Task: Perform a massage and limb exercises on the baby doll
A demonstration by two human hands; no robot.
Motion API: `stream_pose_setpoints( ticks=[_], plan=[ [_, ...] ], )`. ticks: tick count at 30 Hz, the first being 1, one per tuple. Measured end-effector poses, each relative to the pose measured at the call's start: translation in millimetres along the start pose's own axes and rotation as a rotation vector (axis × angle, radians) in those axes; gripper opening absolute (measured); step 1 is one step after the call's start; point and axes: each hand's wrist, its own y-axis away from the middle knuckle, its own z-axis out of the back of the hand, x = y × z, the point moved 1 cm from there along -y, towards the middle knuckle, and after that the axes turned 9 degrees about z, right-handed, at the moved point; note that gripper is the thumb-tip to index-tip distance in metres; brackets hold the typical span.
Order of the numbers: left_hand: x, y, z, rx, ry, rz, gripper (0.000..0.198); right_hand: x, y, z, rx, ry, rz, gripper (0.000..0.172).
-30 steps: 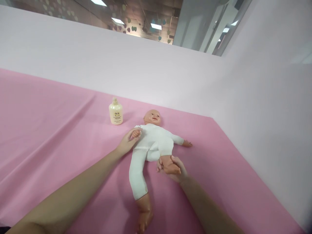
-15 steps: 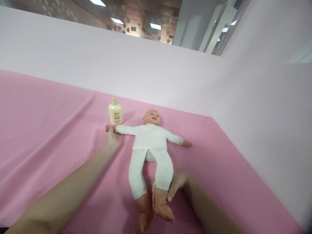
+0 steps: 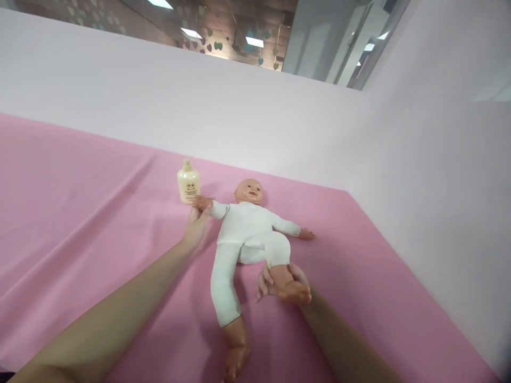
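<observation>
A baby doll (image 3: 247, 223) with a white cloth body lies on its back, its head toward the wall. My left hand (image 3: 196, 226) is closed around the doll's hand on the left side and holds that arm bent up off the surface. Beneath the doll's right-side lower leg, my right hand (image 3: 279, 282) is wrapped round the ankle, fingers showing on its left; that leg is raised and bent at the knee. The other leg (image 3: 227, 282) lies stretched out toward me. Just behind my left hand stands a cream pump bottle (image 3: 189, 183), upright.
Pink cloth (image 3: 99, 213) covers the surface, with long creases at the left. A white wall (image 3: 199, 111) rises behind it and another on the right. Above the back wall, a glass pane (image 3: 239, 32) shows ceiling lights and hanging hearts.
My left hand has moved right and slightly up, bending the doll's arm in toward its body. My right hand has lifted the doll's leg up and to the right, folding the knee.
</observation>
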Motion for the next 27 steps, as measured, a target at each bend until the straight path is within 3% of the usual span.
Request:
stream_pose_setpoints(
  ticks=[3, 6, 8, 10, 15, 19, 23, 27],
  plan=[
    [2, 12, -3.9, 0.236, -0.317, -0.122, 0.029, 9, -5, -3, -0.196, -0.166, 0.157, 0.062],
    [5, 20, -6.1, 0.516, -0.61, -0.261, 0.034, 14, -7, -5, -0.375, -0.232, 0.159, 0.048],
    [6, 22, -7.1, 0.622, -0.713, -0.358, 0.035, 15, -7, -6, -0.442, -0.231, 0.149, 0.047],
    [7, 22, -7.8, 0.647, -0.769, -0.422, 0.035, 15, -7, -6, -0.469, -0.227, 0.139, 0.048],
    [8, 21, -7.7, 0.626, -0.809, -0.471, 0.035, 16, -7, -7, -0.475, -0.22, 0.135, 0.048],
    [8, 20, -5.1, 0.582, -0.795, -0.413, 0.036, 16, -6, -8, -0.432, -0.206, 0.143, 0.048],
    [9, 15, -1.8, 0.362, -0.675, -0.272, 0.038, 14, -4, -9, -0.319, -0.206, 0.158, 0.051],
    [13, 3, 3.5, 0.111, -0.403, -0.152, 0.039, 9, 0, -11, -0.132, -0.19, 0.118, 0.056]
  ],
)
